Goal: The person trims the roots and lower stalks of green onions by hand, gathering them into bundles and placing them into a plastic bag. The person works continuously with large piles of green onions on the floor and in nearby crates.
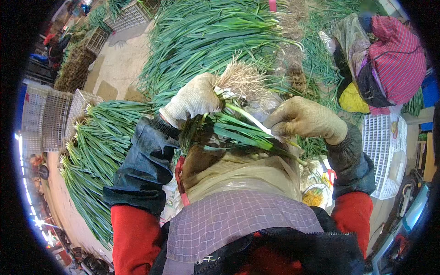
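My left hand (196,99), in a pale knit glove, grips a small bunch of scallions or green garlic by the white stems. Its bushy tan roots (245,79) spread up and to the right of the glove. In a dirtier glove, my right hand (306,118) pinches a white stem (252,120) that slants down to the right from the bunch. Green leaves (237,129) hang below, between both hands. The right fingertips partly hide the pinched part. Translucent plastic (240,175) and a checked cloth (240,220) cover my lap.
Ahead lies a large heap of the same plants (220,44); tied bundles (103,137) lie on the left. White plastic crates stand at left (55,117) and right (381,154). A person in a striped top (395,62) is at upper right. A bowl of yellow bands (314,196) sits near my right elbow.
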### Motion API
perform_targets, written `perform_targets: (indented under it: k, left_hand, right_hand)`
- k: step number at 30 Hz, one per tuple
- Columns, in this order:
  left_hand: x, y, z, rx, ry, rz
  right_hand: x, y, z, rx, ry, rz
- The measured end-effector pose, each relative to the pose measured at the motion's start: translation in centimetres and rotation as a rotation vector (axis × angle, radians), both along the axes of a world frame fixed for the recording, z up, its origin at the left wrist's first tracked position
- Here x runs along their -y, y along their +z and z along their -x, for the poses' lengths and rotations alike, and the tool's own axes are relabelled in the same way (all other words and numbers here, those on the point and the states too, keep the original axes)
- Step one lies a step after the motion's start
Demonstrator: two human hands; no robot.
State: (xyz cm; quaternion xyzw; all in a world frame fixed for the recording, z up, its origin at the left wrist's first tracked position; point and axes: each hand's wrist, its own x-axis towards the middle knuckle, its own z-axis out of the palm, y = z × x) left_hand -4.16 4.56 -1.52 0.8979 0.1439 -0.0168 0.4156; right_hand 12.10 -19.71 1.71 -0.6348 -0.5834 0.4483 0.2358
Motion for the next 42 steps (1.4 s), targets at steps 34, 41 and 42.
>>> perform_targets:
  k: [34, 41, 42]
  left_hand:
    - [-3.6, -2.8, 1.0, -0.036, 0.001, 0.299]
    - [-3.6, -3.0, 1.3, 0.075, 0.039, 0.340]
    - [-3.6, -3.1, 1.4, 0.046, 0.026, 0.289]
  right_hand:
    - [5.9, -2.1, -1.6, -0.271, -0.731, -0.062]
    - [3.4, -6.3, -1.3, -0.232, -0.835, -0.407]
    - [2.8, -5.3, -1.0, -0.271, -0.757, -0.390]
